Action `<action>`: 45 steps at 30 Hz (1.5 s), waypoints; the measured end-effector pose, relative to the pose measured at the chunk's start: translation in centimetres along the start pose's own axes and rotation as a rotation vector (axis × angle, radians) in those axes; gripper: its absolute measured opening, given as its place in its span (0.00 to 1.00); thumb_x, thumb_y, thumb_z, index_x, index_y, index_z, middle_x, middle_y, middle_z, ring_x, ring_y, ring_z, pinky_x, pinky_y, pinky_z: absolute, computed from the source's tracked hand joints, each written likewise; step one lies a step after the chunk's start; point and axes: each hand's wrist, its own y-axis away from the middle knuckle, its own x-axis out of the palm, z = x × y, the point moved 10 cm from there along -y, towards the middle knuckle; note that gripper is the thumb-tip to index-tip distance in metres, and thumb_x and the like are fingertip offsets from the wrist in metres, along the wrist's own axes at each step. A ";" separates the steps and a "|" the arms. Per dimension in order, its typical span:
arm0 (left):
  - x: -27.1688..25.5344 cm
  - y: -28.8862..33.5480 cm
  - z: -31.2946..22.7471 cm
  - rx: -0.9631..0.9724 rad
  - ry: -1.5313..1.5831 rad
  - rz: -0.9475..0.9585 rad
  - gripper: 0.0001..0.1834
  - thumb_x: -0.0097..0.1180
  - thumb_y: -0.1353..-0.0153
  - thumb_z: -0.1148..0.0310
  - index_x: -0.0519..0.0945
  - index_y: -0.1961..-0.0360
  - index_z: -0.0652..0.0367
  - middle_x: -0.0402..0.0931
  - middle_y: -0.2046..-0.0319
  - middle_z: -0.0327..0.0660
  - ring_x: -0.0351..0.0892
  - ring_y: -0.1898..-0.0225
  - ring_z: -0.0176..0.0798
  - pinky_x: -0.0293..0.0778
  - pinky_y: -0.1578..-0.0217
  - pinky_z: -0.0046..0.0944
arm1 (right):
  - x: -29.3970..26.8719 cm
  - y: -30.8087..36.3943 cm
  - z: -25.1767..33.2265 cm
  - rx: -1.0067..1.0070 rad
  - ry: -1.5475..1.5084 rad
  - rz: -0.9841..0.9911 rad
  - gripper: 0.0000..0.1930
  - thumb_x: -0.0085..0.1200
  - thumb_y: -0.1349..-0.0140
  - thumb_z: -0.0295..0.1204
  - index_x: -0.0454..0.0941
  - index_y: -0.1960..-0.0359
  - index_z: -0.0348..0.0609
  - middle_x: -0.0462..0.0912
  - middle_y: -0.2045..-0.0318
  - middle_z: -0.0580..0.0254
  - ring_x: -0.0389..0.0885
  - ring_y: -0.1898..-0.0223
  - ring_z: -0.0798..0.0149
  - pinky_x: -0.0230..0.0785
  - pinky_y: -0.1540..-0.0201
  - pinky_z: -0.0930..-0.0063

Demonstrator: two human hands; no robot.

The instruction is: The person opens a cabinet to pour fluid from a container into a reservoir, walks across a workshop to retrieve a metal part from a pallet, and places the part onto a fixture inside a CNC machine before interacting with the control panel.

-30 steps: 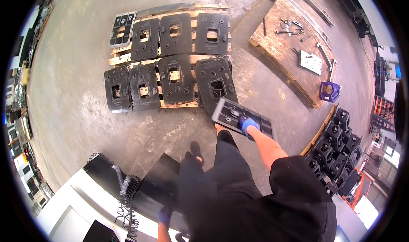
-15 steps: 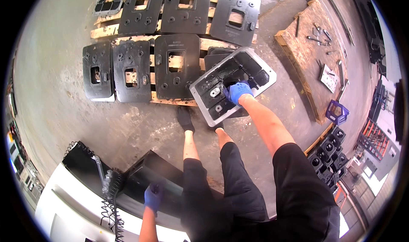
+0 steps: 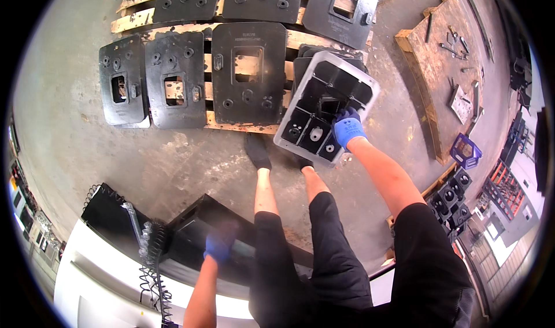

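Note:
My right hand (image 3: 348, 128), in a blue glove, grips a black ribbed panel (image 3: 310, 104) with a pale grey rim, fingers curled at its inner ribs beside the central opening. The panel is tilted, its ribbed side facing up, over a stack of dark plates (image 3: 305, 52) at the pallet's near right corner. It hides most of that stack. My left hand (image 3: 219, 247), also blue-gloved, hovers by a black box-like part (image 3: 193, 227) at the lower left. Motion smears its fingers, so what they do is unclear.
Several flat black panels (image 3: 248, 33) with square cutouts lie in two rows on a wooden pallet (image 3: 231, 125). A chipboard table (image 3: 425, 56) with hand tools stands right, a purple basket (image 3: 466, 151) at its corner. Coiled black hose (image 3: 151, 253) hangs near white equipment (image 3: 87, 270).
The grey-rimmed panel has turned to a steeper angle in my right hand and shifted slightly right. My left hand has moved up and to the right. The whole view has shifted a little.

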 end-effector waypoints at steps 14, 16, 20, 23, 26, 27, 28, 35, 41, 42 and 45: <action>2.3 -8.0 -6.1 -0.111 0.470 0.006 0.09 0.53 0.32 0.78 0.81 0.54 0.66 0.84 0.58 0.42 0.82 0.56 0.33 0.75 0.51 0.32 | -4.5 4.8 8.7 -0.077 -0.411 -0.165 0.18 0.52 0.37 0.37 0.78 0.47 0.47 0.82 0.50 0.51 0.77 0.47 0.49 0.67 0.41 0.54; 1.9 -7.6 -5.0 -0.107 0.523 -0.044 0.09 0.53 0.32 0.78 0.81 0.54 0.66 0.84 0.58 0.43 0.82 0.55 0.34 0.75 0.51 0.33 | -6.9 3.6 12.8 -0.191 -0.537 -0.196 0.22 0.52 0.36 0.36 0.74 0.41 0.45 0.80 0.47 0.49 0.77 0.44 0.48 0.66 0.38 0.55; 2.1 -4.9 0.7 -0.139 0.664 -0.157 0.09 0.55 0.32 0.73 0.82 0.54 0.62 0.85 0.59 0.42 0.84 0.58 0.34 0.77 0.54 0.34 | -10.7 -2.5 18.3 -0.239 -0.623 -0.279 0.28 0.52 0.36 0.36 0.67 0.35 0.40 0.76 0.42 0.42 0.72 0.39 0.45 0.62 0.34 0.54; 3.3 -1.3 5.5 -0.249 0.690 -0.163 0.10 0.55 0.31 0.68 0.83 0.54 0.58 0.85 0.58 0.41 0.84 0.56 0.38 0.78 0.54 0.37 | -13.9 -8.5 20.2 -0.227 -0.537 -0.392 0.31 0.53 0.37 0.37 0.64 0.34 0.35 0.73 0.39 0.42 0.70 0.37 0.44 0.62 0.34 0.53; 5.9 4.0 12.5 -0.504 0.545 -0.130 0.12 0.52 0.29 0.69 0.81 0.51 0.64 0.85 0.57 0.45 0.84 0.54 0.40 0.78 0.51 0.38 | -15.0 -15.2 21.2 -0.162 -0.558 -0.456 0.32 0.54 0.37 0.38 0.63 0.33 0.36 0.70 0.37 0.42 0.68 0.34 0.45 0.61 0.33 0.53; 7.1 6.4 15.3 -0.620 0.478 -0.125 0.12 0.51 0.29 0.70 0.80 0.50 0.67 0.84 0.57 0.46 0.84 0.53 0.40 0.78 0.49 0.37 | -15.8 -16.8 21.9 -0.122 -0.632 -0.376 0.33 0.54 0.36 0.41 0.64 0.33 0.37 0.73 0.39 0.39 0.70 0.36 0.44 0.63 0.34 0.55; 7.9 7.7 15.6 -0.515 0.397 -0.110 0.13 0.51 0.28 0.69 0.80 0.50 0.66 0.85 0.57 0.47 0.85 0.53 0.40 0.79 0.49 0.38 | -15.9 -18.5 22.2 -0.032 -0.667 -0.208 0.32 0.54 0.36 0.44 0.67 0.35 0.38 0.75 0.40 0.40 0.73 0.38 0.44 0.65 0.35 0.56; 21.2 23.3 23.4 -0.807 0.569 0.013 0.17 0.45 0.27 0.59 0.81 0.49 0.55 0.83 0.52 0.48 0.83 0.51 0.51 0.78 0.52 0.44 | -11.5 -27.2 23.5 0.151 -0.771 0.243 0.33 0.54 0.38 0.57 0.81 0.46 0.39 0.83 0.47 0.49 0.80 0.44 0.48 0.70 0.43 0.59; 25.5 24.9 19.4 -0.877 1.174 -0.080 0.16 0.49 0.27 0.63 0.79 0.48 0.65 0.84 0.55 0.50 0.83 0.51 0.44 0.77 0.48 0.42 | -6.3 -30.4 21.8 0.151 -1.293 0.208 0.28 0.58 0.37 0.50 0.80 0.46 0.38 0.85 0.54 0.57 0.80 0.56 0.58 0.70 0.47 0.60; 25.2 25.0 18.2 -0.910 1.195 -0.079 0.17 0.51 0.27 0.62 0.79 0.48 0.65 0.84 0.55 0.49 0.83 0.50 0.45 0.78 0.47 0.43 | -6.9 -28.4 22.9 0.284 -1.491 0.303 0.23 0.56 0.34 0.46 0.80 0.46 0.41 0.84 0.54 0.60 0.80 0.56 0.61 0.70 0.47 0.61; 25.8 20.2 17.9 -0.789 1.299 -0.065 0.17 0.53 0.28 0.60 0.79 0.48 0.64 0.83 0.54 0.48 0.83 0.50 0.45 0.77 0.48 0.42 | -7.1 -32.6 16.2 0.121 -1.731 0.202 0.24 0.45 0.28 0.46 0.74 0.37 0.47 0.75 0.37 0.67 0.71 0.38 0.65 0.60 0.36 0.64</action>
